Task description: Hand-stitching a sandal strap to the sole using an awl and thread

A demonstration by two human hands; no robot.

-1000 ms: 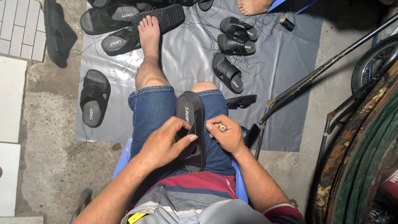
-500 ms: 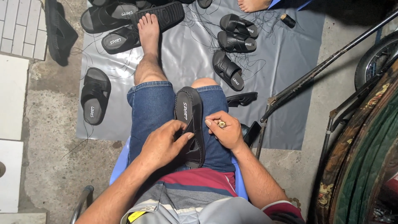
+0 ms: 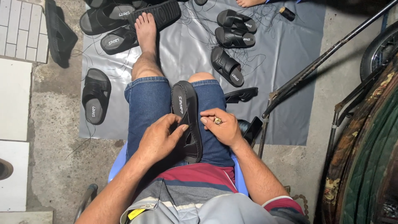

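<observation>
Black slide sandal [image 3: 186,120] lies lengthwise on the lap, between the thighs of the blue denim shorts [image 3: 149,103], heel end toward the knees, strap end toward the belly. Matte black footbed w/ stitched rim, small white lettering along the insole; broad black strap w/ cut-out openings over the front part.

Left hand [image 3: 159,139] rests on the sandal's left side, fingers curled over the strap edge, thumb tip on the strap: gripping it. Right hand [image 3: 219,126] sits just beside the sandal's right edge on the thigh, fingers bent inward, tips near or at the strap; ring w/ pale stone on one finger. Can't tell if it pinches anything. Hands near each other, sandal between them.

Person seated on a blue plastic stool [image 3: 118,164]; bare left foot [image 3: 146,29] stretched out onto a grey plastic sheet [image 3: 290,62] spread on the concrete floor.

On the sheet: several more black sandals, e.g. a pair [image 3: 236,29] upper centre, one single [image 3: 226,65] below them, one [image 3: 96,96] at the sheet's left edge. Each has a small white printed mark on the insole. Loose dark thread strewn about; dark thread spool [image 3: 287,13] near the top. Metal bar [image 3: 327,58] runs diagonally at right.
</observation>
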